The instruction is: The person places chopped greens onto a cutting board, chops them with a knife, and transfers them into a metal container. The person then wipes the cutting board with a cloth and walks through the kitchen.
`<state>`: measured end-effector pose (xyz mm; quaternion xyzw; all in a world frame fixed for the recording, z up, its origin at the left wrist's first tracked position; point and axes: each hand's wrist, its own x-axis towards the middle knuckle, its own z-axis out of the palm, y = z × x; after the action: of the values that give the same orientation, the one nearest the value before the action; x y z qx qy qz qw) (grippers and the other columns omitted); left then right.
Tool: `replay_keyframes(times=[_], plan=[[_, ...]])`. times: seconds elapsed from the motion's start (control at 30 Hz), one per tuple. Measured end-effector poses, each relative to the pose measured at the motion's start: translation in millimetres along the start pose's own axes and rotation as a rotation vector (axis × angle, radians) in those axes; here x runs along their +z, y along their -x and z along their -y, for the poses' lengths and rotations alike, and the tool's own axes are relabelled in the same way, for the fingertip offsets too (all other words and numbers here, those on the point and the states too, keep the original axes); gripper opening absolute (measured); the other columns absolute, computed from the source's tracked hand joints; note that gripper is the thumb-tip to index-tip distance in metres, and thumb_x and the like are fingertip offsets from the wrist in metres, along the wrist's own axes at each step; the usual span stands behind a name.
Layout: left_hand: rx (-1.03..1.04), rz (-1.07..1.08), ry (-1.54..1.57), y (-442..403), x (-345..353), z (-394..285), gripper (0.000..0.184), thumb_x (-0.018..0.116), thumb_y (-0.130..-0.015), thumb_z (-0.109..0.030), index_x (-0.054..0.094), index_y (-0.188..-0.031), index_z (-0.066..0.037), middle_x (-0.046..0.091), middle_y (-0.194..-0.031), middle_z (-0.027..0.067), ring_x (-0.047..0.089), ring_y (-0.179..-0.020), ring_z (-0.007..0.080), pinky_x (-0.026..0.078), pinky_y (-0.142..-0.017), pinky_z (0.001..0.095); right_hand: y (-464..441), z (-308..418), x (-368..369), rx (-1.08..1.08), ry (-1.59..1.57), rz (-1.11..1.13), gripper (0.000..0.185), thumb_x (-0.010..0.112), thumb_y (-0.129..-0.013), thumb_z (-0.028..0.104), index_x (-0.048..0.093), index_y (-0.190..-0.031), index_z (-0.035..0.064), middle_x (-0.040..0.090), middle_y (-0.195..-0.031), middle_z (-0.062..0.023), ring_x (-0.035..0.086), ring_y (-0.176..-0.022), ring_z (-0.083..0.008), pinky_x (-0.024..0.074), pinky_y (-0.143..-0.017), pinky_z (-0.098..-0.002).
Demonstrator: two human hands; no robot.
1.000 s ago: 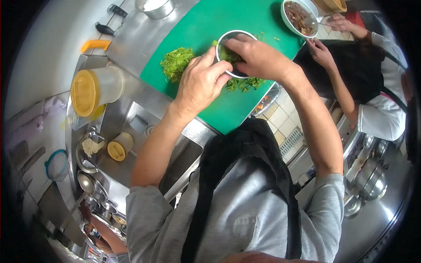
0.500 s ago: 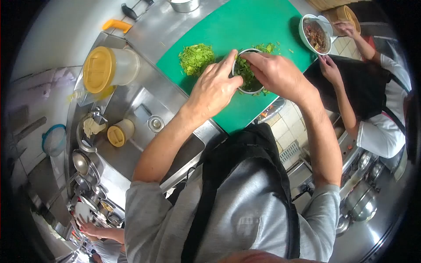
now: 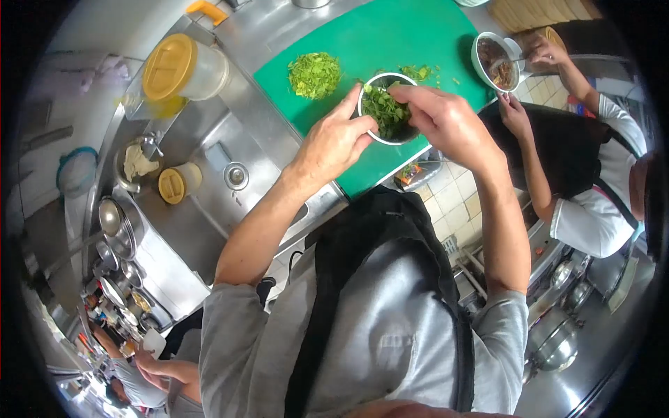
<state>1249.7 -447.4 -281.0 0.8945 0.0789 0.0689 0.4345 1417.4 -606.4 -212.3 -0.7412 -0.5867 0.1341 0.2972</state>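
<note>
My left hand is closed on the left rim of a round bowl with a pale rim, its thumb near the lip. Chopped green leaves fill much of the bowl. My right hand reaches over the right rim, fingers curled together among the leaves; its fingertips are partly hidden. Under the bowl lies a green cutting board. A pile of shredded greens rests on the board to the left, and loose leaf bits are scattered just beyond the bowl.
A steel sink adjoins the board on the left, with a yellow-lidded container beside it and a smaller one lower down. At right, a co-worker's hands hold a white bowl and a spoon. Another person works at lower left.
The bowl and my left hand have shifted slightly left, and the bowl's contents show more fully. My right hand stays at its right rim. The co-worker's spoon is now visible in the white bowl.
</note>
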Motion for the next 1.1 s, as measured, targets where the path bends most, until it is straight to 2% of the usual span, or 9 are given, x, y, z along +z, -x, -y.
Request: replay_keyframes(times=[0.07, 0.1, 0.17, 0.33, 0.43, 0.53, 0.67, 0.83, 1.1], plan=[[-0.012, -0.030, 0.001, 10.0, 2.6, -3.3, 0.017, 0.077, -0.082, -0.005, 0.072, -0.098, -0.011, 0.040, -0.154, 0.0281, 0.060, -0.122, 0.0409, 0.054, -0.097, 0.0407, 1.3, 5.3, -3.3, 0.102, -0.098, 0.003, 0.028, 0.066, -0.091, 0.000, 0.067, -0.119, 0.0011, 0.070, -0.093, -0.0154, 0.068, -0.070, -0.0249, 0.0545, -0.067, -0.0355], [-0.010, -0.056, 0.019, 16.5, 3.8, -5.0, 0.017, 0.077, -0.082, -0.006, 0.071, -0.097, -0.010, 0.040, -0.154, 0.0280, 0.061, -0.122, 0.0405, 0.054, -0.097, 0.0406, 1.7, 7.8, -4.4, 0.087, -0.101, 0.013, 0.028, 0.066, -0.091, 0.000, 0.067, -0.119, 0.0011, 0.070, -0.093, -0.0154, 0.068, -0.070, -0.0249, 0.0545, -0.067, -0.0355], [-0.023, -0.097, 0.034, 31.7, 9.7, -6.4, 0.017, 0.078, -0.081, -0.006, 0.071, -0.097, -0.010, 0.040, -0.153, 0.0279, 0.061, -0.122, 0.0401, 0.054, -0.097, 0.0406, 2.8, 11.3, -5.8, 0.086, -0.067, 0.059, 0.021, 0.066, -0.092, 0.006, 0.069, -0.112, 0.0015, 0.071, -0.098, -0.0199, 0.069, -0.089, -0.0388, 0.0559, -0.078, -0.0426], [-0.144, -0.185, 0.052, 82.5, 52.8, 9.6, 0.016, 0.076, -0.083, -0.007, 0.071, -0.099, -0.009, 0.039, -0.152, 0.0309, 0.061, -0.118, 0.0439, 0.054, -0.095, 0.0451, 14.2, 2.4, 35.9, 0.038, -0.178, 0.149, 0.019, 0.067, -0.091, 0.009, 0.071, -0.108, 0.0020, 0.071, -0.096, -0.0194, 0.069, -0.085, -0.0384, 0.0559, -0.075, -0.0438], [-0.194, -0.227, 0.047, 94.5, 69.5, 12.5, 0.019, 0.077, -0.084, -0.009, 0.071, -0.102, -0.009, 0.039, -0.152, 0.0300, 0.060, -0.120, 0.0449, 0.055, -0.095, 0.0451, 22.5, -12.2, 68.1, -0.124, -0.031, 0.212, 0.014, 0.066, -0.089, 0.011, 0.070, -0.100, 0.0035, 0.070, -0.091, -0.0165, 0.070, -0.083, -0.0370, 0.0561, -0.073, -0.0467], [-0.231, -0.316, 0.033, 98.0, 71.4, -4.2, 0.023, 0.079, -0.084, -0.014, 0.071, -0.105, -0.010, 0.040, -0.152, 0.0281, 0.060, -0.121, 0.0447, 0.055, -0.096, 0.0454, 24.3, -16.1, 81.4, -0.085, 0.148, 0.390, 0.014, 0.068, -0.087, 0.011, 0.071, -0.100, 0.0050, 0.070, -0.093, -0.0138, 0.069, -0.081, -0.0362, 0.0562, -0.070, -0.0463], [-0.176, -0.477, -0.027, 103.5, 58.9, -7.5, 0.030, 0.083, -0.082, -0.019, 0.071, -0.109, -0.011, 0.043, -0.153, 0.0239, 0.058, -0.127, 0.0421, 0.053, -0.099, 0.0450, 17.8, -14.5, 83.4, -0.127, 0.225, 0.383, 0.009, 0.062, -0.089, 0.012, 0.068, -0.089, 0.0051, 0.070, -0.086, -0.0141, 0.071, -0.080, -0.0358, 0.0579, -0.068, -0.0476], [-0.247, -0.571, -0.067, 98.7, 44.4, -0.4, 0.013, 0.079, -0.086, -0.017, 0.074, -0.096, -0.009, 0.058, -0.141, 0.0176, 0.066, -0.116, 0.0334, 0.055, -0.091, 0.0427, 8.2, -23.1, 99.8, -0.207, 0.457, 0.479, 0.011, 0.061, -0.084, 0.010, 0.071, -0.089, 0.0067, 0.072, -0.088, -0.0135, 0.073, -0.081, -0.0329, 0.0593, -0.064, -0.0452], [-0.194, -0.497, -0.105, 77.1, 25.9, 7.8, 0.014, 0.076, -0.088, -0.018, 0.074, -0.099, -0.009, 0.058, -0.141, 0.0196, 0.065, -0.115, 0.0362, 0.055, -0.092, 0.0413, -7.8, -16.8, 105.2, -0.148, 0.591, 0.605, 0.013, 0.060, -0.086, 0.008, 0.072, -0.090, 0.0095, 0.073, -0.087, -0.0118, 0.074, -0.083, -0.0301, 0.0599, -0.066, -0.0429]])
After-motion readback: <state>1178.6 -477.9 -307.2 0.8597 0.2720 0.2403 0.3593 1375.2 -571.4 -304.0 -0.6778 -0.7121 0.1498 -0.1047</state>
